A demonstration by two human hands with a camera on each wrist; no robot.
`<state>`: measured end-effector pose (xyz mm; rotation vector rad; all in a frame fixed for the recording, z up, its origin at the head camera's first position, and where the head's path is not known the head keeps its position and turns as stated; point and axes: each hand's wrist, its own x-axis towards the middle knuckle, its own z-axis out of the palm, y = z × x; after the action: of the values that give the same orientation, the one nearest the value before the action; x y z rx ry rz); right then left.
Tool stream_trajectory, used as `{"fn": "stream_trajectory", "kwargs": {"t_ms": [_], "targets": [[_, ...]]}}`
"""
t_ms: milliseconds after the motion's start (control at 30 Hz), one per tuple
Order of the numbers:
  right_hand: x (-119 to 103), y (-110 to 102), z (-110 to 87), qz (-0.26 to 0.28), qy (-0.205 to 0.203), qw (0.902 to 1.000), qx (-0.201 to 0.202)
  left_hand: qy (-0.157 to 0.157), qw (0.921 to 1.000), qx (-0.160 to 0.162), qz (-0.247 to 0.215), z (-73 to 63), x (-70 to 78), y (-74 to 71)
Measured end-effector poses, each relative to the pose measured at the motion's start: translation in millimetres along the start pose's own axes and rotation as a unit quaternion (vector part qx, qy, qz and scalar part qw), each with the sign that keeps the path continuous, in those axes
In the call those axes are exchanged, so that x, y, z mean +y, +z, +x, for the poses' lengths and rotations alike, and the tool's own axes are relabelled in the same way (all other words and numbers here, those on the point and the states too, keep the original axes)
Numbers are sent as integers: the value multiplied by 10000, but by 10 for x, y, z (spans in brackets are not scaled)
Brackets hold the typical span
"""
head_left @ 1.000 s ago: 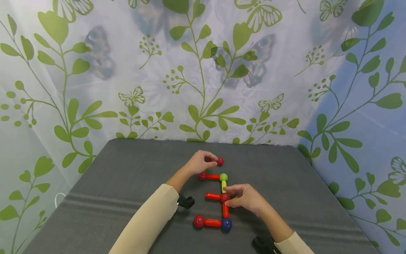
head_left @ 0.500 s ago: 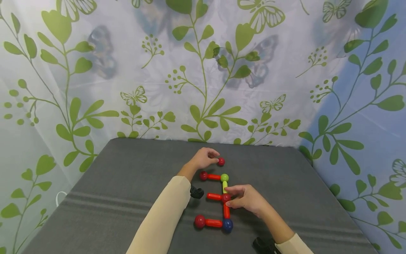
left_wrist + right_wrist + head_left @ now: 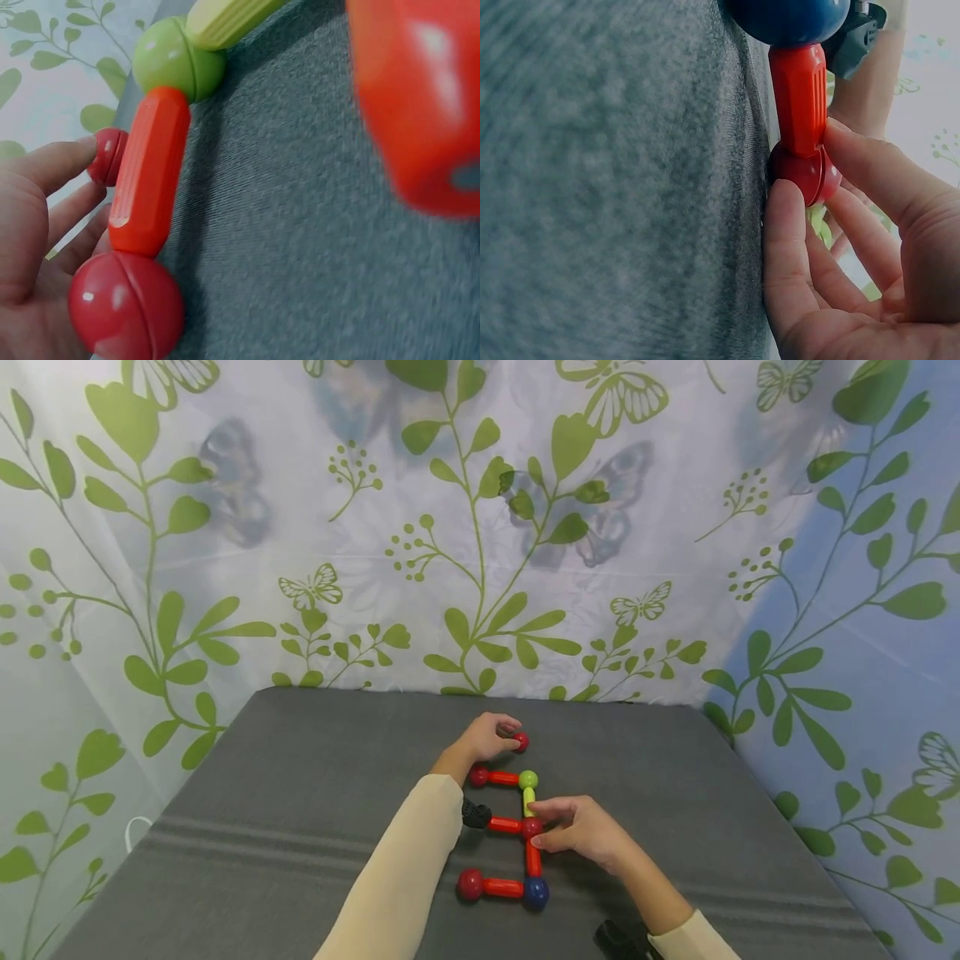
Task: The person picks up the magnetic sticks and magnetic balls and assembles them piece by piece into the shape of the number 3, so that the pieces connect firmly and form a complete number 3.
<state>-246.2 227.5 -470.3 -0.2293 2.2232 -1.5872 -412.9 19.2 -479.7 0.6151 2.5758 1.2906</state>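
Several balls and sticks of a magnetic building toy join into an E shape on the grey table. At its far end, my left hand (image 3: 483,739) pinches a loose red ball (image 3: 522,742) between thumb and finger. My right hand (image 3: 588,831) pinches the middle red ball (image 3: 799,176) of the E's spine, below a red stick (image 3: 799,97) in the right wrist view. A green ball (image 3: 528,779), a yellow-green stick (image 3: 529,802) and a blue ball (image 3: 536,892) also belong to the spine. Red balls (image 3: 470,884) cap the far and near red arms; the left wrist camera hides the middle arm's tip.
A grey cloth table (image 3: 337,760) lies around the toy. Behind it hangs a pale curtain (image 3: 480,543) with green leaves and butterflies. Black camera mounts (image 3: 476,814) sit at both wrists, the left one above the middle arm.
My left forearm has swung to the right, and its thumb has closed in on the far red ball. The right hand and the toy have stayed in place.
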Motion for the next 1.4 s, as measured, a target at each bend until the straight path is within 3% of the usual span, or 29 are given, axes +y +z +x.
{"fn": "stream_trajectory", "kwargs": {"t_ms": [200,467,867,1133,1400], "targets": [[13,13,24,32,-71,10000,-17,-40,9998,136,115,23,-8,40],[10,4,32,61,-96,9999,-32,67,9974,124,701,20,41,32],[16,-14,50,-19,-52,10000,-30,117,9972,222,702,-26,7,-14],[31,-18,70,-13,33,10000,-5,234,9992,230,214,-216,46,-195],[22,-9,47,-70,124,9999,25,262,9994,188,101,-393,-68,-275]]}}
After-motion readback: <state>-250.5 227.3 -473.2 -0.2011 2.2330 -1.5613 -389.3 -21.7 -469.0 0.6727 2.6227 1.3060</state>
